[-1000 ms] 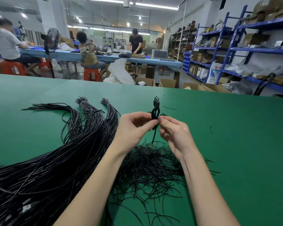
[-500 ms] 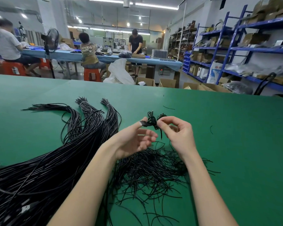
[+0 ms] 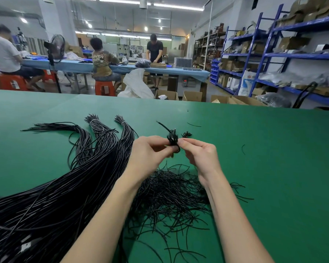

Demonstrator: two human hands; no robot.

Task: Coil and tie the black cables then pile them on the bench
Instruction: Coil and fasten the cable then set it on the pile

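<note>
**A:** What are you holding there?

**B:** You are pinching a small coiled cable (image 3: 172, 139) between both hands, held up just above the green bench (image 3: 254, 168). Your left hand (image 3: 150, 151) is closing thumb and fingertip on its left side, and your right hand (image 3: 198, 152) is pinching it from the right. A loose end is sticking up and away to the far left.

**A:** How is it going to handle?

**B:** Light and limp, I judge: thin, smooth, black and slightly glossy, so the loops are likely wanting to spring open. You are best keeping hold at the waist of the coil, where the wraps cross.

**A:** And the rest?

**B:** A long bundle of cables (image 3: 55, 196) is lying on the near left, fanning into three tails, two banded with pale ties. A tangle of short black ties (image 3: 169, 196) is lying right under your wrists. I cannot tell whether any finished coils are piled yet.
</note>
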